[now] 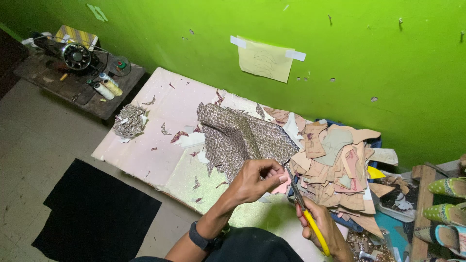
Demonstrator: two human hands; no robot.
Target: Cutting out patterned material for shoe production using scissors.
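My left hand pinches the near edge of a patterned brown fabric piece that drapes down onto a pale pink board. My right hand grips yellow-handled scissors, whose blades point up to the fabric edge right beside my left fingers. A black band sits on my left wrist.
A heap of tan card pattern pieces lies to the right of the fabric. Cut patterned scraps lie at the board's left. A sewing machine and thread spools stand on a low table at far left. A black mat lies on the floor. Patterned shoes sit at right.
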